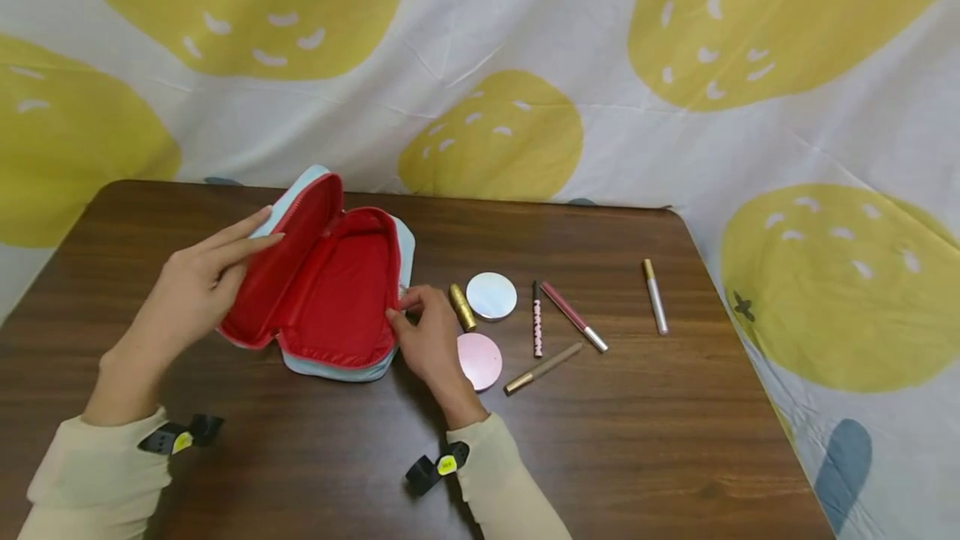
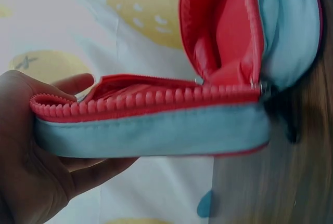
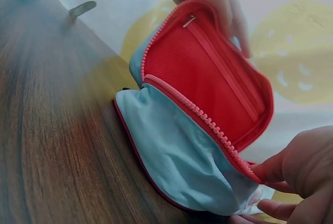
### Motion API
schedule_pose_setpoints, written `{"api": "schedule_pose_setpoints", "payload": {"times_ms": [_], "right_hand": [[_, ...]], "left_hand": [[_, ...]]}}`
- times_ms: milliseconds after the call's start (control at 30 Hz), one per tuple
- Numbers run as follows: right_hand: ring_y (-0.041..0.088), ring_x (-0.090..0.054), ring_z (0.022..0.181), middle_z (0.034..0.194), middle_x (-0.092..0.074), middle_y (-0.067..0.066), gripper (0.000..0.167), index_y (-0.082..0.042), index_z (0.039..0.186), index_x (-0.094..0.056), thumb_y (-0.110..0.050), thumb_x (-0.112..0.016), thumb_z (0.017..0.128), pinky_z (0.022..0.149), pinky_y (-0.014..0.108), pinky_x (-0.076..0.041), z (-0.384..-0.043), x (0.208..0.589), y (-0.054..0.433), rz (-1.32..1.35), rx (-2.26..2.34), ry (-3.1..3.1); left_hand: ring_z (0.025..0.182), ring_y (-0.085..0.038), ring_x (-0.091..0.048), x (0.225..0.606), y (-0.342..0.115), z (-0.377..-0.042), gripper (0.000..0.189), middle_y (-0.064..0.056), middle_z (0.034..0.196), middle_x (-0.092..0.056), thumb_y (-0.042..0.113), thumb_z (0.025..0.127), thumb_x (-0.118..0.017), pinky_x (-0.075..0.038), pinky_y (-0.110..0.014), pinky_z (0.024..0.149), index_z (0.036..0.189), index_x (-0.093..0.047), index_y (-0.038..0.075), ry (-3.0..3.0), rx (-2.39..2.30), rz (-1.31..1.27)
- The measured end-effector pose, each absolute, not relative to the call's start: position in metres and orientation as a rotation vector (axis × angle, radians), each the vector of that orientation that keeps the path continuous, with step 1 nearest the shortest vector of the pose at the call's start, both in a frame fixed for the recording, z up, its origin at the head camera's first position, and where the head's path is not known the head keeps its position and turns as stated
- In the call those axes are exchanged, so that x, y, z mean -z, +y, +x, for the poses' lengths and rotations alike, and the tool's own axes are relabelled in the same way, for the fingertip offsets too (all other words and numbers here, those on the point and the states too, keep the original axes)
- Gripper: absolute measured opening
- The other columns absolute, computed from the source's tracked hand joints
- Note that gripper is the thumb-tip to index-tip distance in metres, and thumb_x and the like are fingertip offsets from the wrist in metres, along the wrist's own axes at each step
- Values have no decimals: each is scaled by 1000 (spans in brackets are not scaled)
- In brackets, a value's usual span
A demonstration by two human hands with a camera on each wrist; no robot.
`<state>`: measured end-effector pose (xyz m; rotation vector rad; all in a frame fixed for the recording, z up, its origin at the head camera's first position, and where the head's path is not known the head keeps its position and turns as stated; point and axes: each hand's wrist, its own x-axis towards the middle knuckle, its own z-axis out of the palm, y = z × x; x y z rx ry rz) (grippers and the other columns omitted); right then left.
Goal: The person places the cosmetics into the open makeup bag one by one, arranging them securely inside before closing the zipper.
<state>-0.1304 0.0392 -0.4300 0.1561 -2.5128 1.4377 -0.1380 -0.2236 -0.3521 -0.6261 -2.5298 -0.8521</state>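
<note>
A light blue zip pouch (image 1: 345, 298) with a red lining lies unzipped on the table, its lid raised toward the left. My left hand (image 1: 197, 282) grips the lid's outer edge, thumb on one side and fingers on the other, as the left wrist view shows. At the pouch's right side, my right hand (image 1: 431, 332) pinches the zippered rim between thumb and fingers. Inside the lid, a zipped inner pocket (image 3: 223, 68) shows in the right wrist view. The red bottom of the pouch is bare in the head view.
Right of the pouch lie a gold tube (image 1: 462, 307), a white round compact (image 1: 491, 296) and a pink round compact (image 1: 480, 361). Further right are a pink patterned pencil (image 1: 537, 322), a dark red tube (image 1: 573, 315), a gold-brown pen (image 1: 543, 368) and a silver-gold tube (image 1: 656, 298).
</note>
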Motion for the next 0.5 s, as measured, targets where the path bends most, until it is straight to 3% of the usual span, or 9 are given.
{"api": "schedule_pose_setpoints", "payload": {"times_ms": [233,500], "right_hand": [[20,-61,92,105,-63,6,14,-8,87,-60,-10,-74,83,82,29,-47,-133,429,40,184,-1437,-2552],[21,-61,91,103,-64,8,15,-8,86,-59,-8,-73,83,82,30,-47,-134,432,41,201,-1437,-2541]], "left_hand": [[85,-21,-50,357,-243,-147,38,-4,138,-51,-6,91,-50,-31,-17,50,124,-66,8,-2569,879,-502],[90,6,-43,365,-264,-154,39,2,138,-51,2,96,-42,-31,-21,52,127,-64,13,-2639,1040,-308]]}}
